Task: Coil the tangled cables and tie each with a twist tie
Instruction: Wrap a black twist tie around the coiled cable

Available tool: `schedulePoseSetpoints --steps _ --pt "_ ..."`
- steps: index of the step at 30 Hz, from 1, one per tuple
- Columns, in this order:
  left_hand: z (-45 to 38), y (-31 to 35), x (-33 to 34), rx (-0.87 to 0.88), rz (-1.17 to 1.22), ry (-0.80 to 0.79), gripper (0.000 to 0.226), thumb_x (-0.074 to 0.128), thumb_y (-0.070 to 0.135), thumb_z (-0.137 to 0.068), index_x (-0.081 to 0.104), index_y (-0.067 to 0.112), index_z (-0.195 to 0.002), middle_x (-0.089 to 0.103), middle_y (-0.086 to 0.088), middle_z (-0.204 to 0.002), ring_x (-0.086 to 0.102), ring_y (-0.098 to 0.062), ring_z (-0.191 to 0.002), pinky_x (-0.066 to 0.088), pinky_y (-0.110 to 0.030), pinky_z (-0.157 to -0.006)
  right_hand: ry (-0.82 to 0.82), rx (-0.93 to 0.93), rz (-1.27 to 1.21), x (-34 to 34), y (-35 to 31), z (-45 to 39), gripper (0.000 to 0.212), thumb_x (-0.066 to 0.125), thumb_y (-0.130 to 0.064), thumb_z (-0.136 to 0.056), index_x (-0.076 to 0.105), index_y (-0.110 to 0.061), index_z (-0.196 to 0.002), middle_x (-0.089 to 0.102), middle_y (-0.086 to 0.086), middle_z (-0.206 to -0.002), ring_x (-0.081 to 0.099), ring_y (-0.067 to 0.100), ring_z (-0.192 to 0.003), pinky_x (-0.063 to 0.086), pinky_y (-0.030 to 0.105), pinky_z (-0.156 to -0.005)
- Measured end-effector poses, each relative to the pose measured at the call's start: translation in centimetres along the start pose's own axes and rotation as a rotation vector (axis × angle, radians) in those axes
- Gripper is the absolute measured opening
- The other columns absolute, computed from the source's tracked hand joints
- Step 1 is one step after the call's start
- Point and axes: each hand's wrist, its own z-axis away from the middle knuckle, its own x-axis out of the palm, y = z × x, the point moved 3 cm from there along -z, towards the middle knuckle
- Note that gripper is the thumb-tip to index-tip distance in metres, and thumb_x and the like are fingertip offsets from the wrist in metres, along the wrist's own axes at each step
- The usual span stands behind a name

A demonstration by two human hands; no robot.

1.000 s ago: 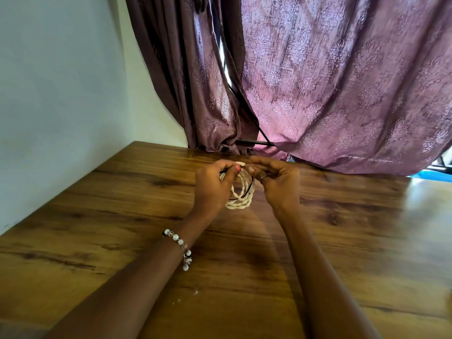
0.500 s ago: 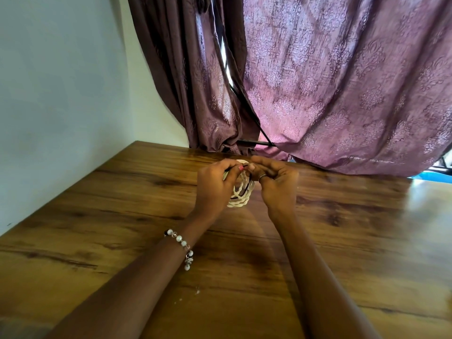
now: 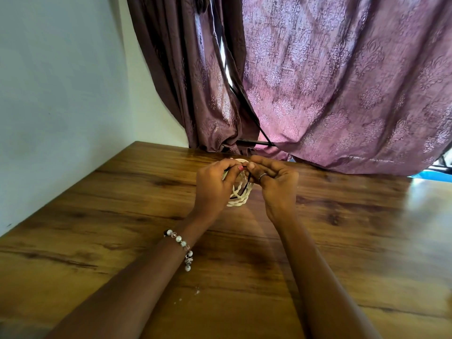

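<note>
Cream twisted cable [image 3: 238, 195], wound into a small coil, upright between both hands just above the desk [image 3: 342, 241], near its far edge. Thin black twist tie [image 3: 250, 182] looped across the coil's strands. Left hand [image 3: 213, 187] curled, grip closed on the coil's left side, thumb and forefinger pinching at the top. Right hand [image 3: 275, 183], ringed, grip pinching the tie at the coil's top, fingertips meeting the left's. Beaded bracelet [image 3: 182, 248] on the left wrist. Mauve patterned curtain [image 3: 342, 81] behind, pale wall [image 3: 61, 94] to the left.
</note>
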Motion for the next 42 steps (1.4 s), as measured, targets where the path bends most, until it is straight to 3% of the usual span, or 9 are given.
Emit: schedulePoseSetpoints --steps 7,16,21,28,32,35,37,40,42 --pt "0.0 -0.1 0.0 -0.006 -0.010 0.013 0.015 0.065 0.017 -0.086 0.073 0.005 -0.091 0.072 -0.006 -0.080 0.064 -0.012 -0.071 0.049 -0.032 -0.063 -0.007 0.000 0.021 0.1 0.0 -0.1 0.022 0.064 0.011 -0.082 0.070 -0.008 -0.091 0.074 0.001 -0.075 0.070 0.013 -0.071 0.055 0.021 -0.062" --pt "0.0 -0.1 -0.1 0.011 -0.011 -0.008 0.015 0.065 0.017 -0.085 0.073 0.006 -0.092 0.072 -0.007 -0.081 0.066 -0.016 -0.073 0.049 -0.033 -0.064 -0.014 -0.011 0.074 0.0 0.2 -0.3 0.020 0.069 0.008 -0.077 0.069 -0.002 -0.094 0.074 0.002 -0.074 0.070 0.015 -0.070 0.058 0.026 -0.066" --pt "-0.1 -0.4 0.0 -0.007 0.039 -0.050 0.017 0.064 0.019 -0.085 0.074 0.007 -0.094 0.073 -0.004 -0.084 0.067 -0.012 -0.076 0.053 -0.033 -0.067 -0.025 -0.119 0.198 -0.2 0.2 -0.5 0.022 0.069 0.009 -0.077 0.072 -0.013 -0.082 0.072 0.004 -0.074 0.066 0.015 -0.066 0.056 0.030 -0.064" --pt "-0.1 -0.8 0.1 -0.095 0.110 -0.063 0.014 0.068 0.016 -0.085 0.073 0.007 -0.094 0.073 -0.003 -0.081 0.063 -0.007 -0.064 0.055 -0.029 -0.061 -0.133 -0.104 0.225 0.0 0.6 -0.5 0.013 0.062 0.006 -0.085 0.071 0.000 -0.091 0.071 0.012 -0.084 0.064 0.021 -0.075 0.054 0.038 -0.073" --pt "-0.2 -1.1 0.2 -0.163 0.136 -0.091 0.014 0.070 0.011 -0.083 0.074 0.006 -0.095 0.073 -0.004 -0.082 0.067 -0.009 -0.069 0.055 -0.026 -0.064 -0.152 -0.097 0.227 -0.2 0.4 -0.6 0.019 0.060 0.009 -0.085 0.071 -0.006 -0.087 0.070 0.003 -0.077 0.063 0.012 -0.067 0.054 0.025 -0.065" --pt "0.1 -1.0 0.7 -0.300 0.255 -0.222 0.010 0.068 0.006 -0.084 0.074 0.005 -0.093 0.068 -0.001 -0.066 0.057 -0.006 -0.045 0.049 -0.023 -0.047 -0.113 -0.256 0.470 -0.5 0.4 -0.6 0.016 0.062 0.008 -0.084 0.071 -0.005 -0.082 0.066 -0.003 -0.072 0.060 0.006 -0.064 0.049 0.021 -0.060" --pt "0.2 -1.1 1.0 -0.377 0.323 -0.266 0.009 0.067 0.007 -0.086 0.073 0.004 -0.090 0.068 -0.010 -0.064 0.053 -0.013 -0.039 0.045 -0.024 -0.041 -0.131 -0.427 0.685 -0.5 0.3 -0.7 0.012 0.062 0.004 -0.083 0.070 -0.005 -0.080 0.065 0.001 -0.075 0.059 0.012 -0.069 0.046 0.023 -0.060" --pt "0.2 -0.9 0.8 -0.459 0.440 -0.305 0.007 0.067 0.008 -0.086 0.072 0.005 -0.088 0.069 -0.015 -0.069 0.053 -0.022 -0.046 0.044 -0.024 -0.042 -0.153 -0.544 0.792 -0.5 0.2 -0.9 0.012 0.060 -0.004 -0.078 0.071 -0.004 -0.082 0.063 0.008 -0.082 0.056 0.016 -0.076 0.041 0.018 -0.062" --pt "0.2 -0.8 1.0 -0.525 0.526 -0.346 0.010 0.068 0.007 -0.085 0.071 0.003 -0.093 0.071 -0.021 -0.080 0.059 -0.031 -0.063 0.050 -0.038 -0.058 -0.138 -0.565 0.783 -0.7 0.0 -1.1 0.011 0.059 -0.005 -0.078 0.070 -0.004 -0.081 0.062 0.009 -0.082 0.055 0.015 -0.075 0.041 0.017 -0.063"
